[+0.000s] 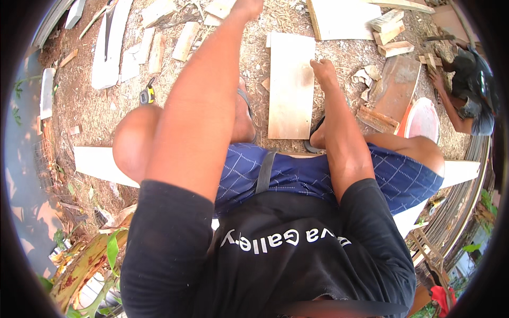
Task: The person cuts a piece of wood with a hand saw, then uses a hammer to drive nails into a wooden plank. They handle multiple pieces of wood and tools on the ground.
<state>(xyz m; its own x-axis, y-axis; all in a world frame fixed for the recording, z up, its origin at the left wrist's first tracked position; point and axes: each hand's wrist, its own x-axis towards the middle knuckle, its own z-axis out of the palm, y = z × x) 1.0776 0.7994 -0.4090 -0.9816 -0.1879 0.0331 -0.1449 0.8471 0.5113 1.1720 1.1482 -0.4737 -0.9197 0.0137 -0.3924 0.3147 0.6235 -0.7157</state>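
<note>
My left hand (248, 9) reaches up to the top edge of the view, near some pale wood offcuts (220, 9); its fingers are mostly hidden. My right hand (324, 71) has curled fingers at the upper right edge of a pale plank (289, 100), which lies lengthwise between my feet; whether it grips the plank is unclear. A larger white board (342, 18) lies beyond. A yellow and black tape measure (147, 93) is beside my left knee.
A long white plank (106, 74) with a dark tool lies left. Several wood blocks (389, 24), a stained board (395, 85) and a pale bucket (421, 122) are at right. Another person (469, 90) works at far right. A pale board (93, 161) runs beneath me.
</note>
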